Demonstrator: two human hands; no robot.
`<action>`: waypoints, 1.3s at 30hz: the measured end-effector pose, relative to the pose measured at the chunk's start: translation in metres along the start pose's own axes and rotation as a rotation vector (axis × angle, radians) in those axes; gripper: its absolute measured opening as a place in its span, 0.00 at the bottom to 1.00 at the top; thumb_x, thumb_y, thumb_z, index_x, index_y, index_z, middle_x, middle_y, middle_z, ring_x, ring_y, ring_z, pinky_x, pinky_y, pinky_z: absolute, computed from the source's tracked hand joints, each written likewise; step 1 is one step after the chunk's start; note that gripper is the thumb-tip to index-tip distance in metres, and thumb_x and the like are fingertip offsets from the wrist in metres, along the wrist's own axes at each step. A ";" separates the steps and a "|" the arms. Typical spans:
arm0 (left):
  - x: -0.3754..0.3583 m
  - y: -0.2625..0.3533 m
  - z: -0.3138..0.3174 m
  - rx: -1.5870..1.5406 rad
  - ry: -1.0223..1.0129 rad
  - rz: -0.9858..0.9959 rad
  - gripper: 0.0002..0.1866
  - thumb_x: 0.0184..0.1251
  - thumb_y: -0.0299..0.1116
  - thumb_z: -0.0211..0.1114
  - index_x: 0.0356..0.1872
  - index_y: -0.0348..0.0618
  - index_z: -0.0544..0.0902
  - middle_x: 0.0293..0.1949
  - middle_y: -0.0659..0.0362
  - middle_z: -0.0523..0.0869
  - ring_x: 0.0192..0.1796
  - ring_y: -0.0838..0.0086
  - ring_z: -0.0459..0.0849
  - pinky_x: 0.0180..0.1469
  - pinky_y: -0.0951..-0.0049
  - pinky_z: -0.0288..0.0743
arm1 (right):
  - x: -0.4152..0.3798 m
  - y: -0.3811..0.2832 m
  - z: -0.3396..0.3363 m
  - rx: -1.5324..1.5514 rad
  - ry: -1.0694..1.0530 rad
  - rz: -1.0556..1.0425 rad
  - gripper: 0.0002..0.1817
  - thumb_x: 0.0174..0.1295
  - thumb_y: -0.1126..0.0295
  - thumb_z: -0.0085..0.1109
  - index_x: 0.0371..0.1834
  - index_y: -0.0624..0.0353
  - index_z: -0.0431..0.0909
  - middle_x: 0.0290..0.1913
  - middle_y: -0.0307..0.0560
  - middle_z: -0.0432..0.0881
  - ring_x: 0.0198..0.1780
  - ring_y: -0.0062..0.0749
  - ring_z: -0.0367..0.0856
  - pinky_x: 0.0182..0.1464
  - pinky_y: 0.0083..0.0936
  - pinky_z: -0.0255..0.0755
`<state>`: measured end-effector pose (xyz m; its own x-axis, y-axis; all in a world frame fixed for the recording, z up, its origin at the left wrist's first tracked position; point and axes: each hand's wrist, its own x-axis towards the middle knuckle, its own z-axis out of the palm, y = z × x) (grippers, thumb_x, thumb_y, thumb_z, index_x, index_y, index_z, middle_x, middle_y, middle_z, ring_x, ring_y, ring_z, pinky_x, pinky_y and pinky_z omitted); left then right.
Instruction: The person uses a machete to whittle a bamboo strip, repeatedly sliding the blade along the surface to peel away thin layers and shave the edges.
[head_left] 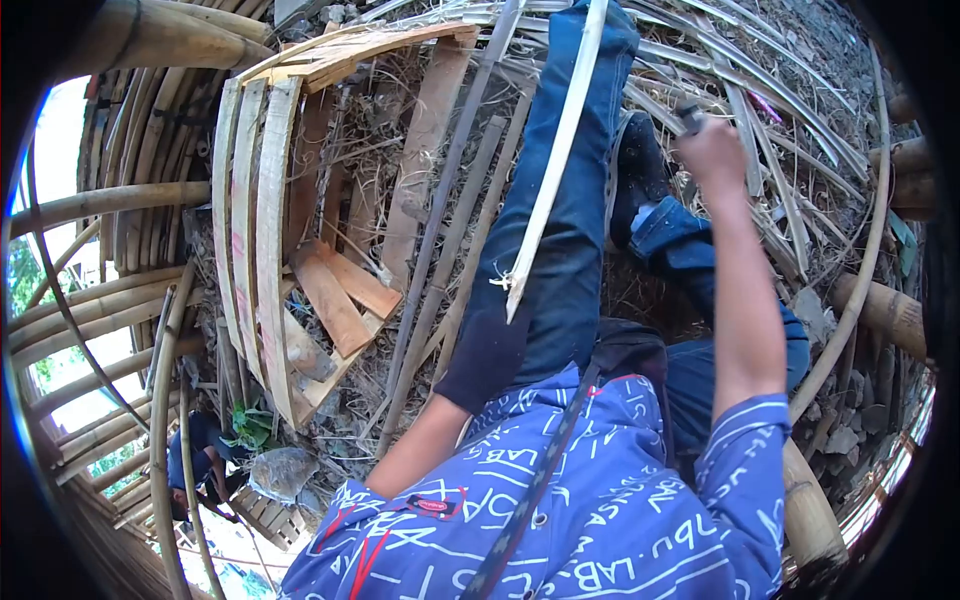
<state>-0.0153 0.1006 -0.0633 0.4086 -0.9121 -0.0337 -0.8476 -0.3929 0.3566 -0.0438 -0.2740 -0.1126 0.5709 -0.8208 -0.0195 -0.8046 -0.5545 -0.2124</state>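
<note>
- Ground (838,90) of grey soil, strewn with split strips and curled shavings too many to count, rubble at the right.
- One open-sided bamboo wall (120,203) along the left, its stacked poles letting in bright light and greenery.
- One seated wearer, in a blue printed shirt (600,480) and jeans (575,260), one leg stretched forward and the other bent.
- One wooden crate (272,200) left of the straight leg, with three pale slats on its near side and two loose boards (332,305) inside.
- Three long poles (455,140) on the ground between crate and leg.
- One second person (205,440) at lower left, in dark clothing and bent over, near one grey rock (283,472).
- One pale bamboo strip (562,165), lying lengthwise along the straight leg, a shaving curled near its pointed lower end.
- Two hands: the left hand (490,350), dark-gloved, is at that end on the thigh, its grip impossible to tell; the bare right hand (715,160), raised right of the strip, is closed round one dark handle (690,118).
</note>
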 end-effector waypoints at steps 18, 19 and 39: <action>-0.009 -0.020 0.005 -0.363 -0.201 -0.373 0.15 0.60 0.25 0.55 0.49 0.39 0.78 0.36 0.38 0.78 0.39 0.50 0.79 0.37 0.55 0.72 | -0.096 -0.045 -0.026 0.569 0.029 -0.387 0.06 0.44 0.71 0.59 0.22 0.60 0.72 0.19 0.52 0.78 0.23 0.48 0.80 0.26 0.39 0.72; -0.011 -0.027 0.012 -0.173 -0.064 -0.096 0.15 0.62 0.26 0.55 0.49 0.39 0.78 0.34 0.40 0.79 0.34 0.48 0.79 0.33 0.55 0.72 | -0.091 -0.047 -0.026 0.517 0.067 -0.481 0.06 0.44 0.71 0.59 0.21 0.59 0.71 0.19 0.51 0.78 0.23 0.49 0.79 0.26 0.40 0.72; -0.035 -0.014 0.008 0.059 -0.186 -0.070 0.20 0.59 0.24 0.52 0.54 0.40 0.77 0.27 0.41 0.75 0.28 0.51 0.75 0.29 0.57 0.68 | 0.052 -0.021 -0.014 0.079 0.043 -0.191 0.13 0.47 0.62 0.58 0.29 0.59 0.82 0.32 0.59 0.84 0.36 0.50 0.85 0.42 0.42 0.79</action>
<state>-0.0204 0.1367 -0.0746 0.4021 -0.8862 -0.2302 -0.8401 -0.4571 0.2920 0.0003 -0.3075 -0.0953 0.7027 -0.7080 0.0700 -0.6663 -0.6895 -0.2841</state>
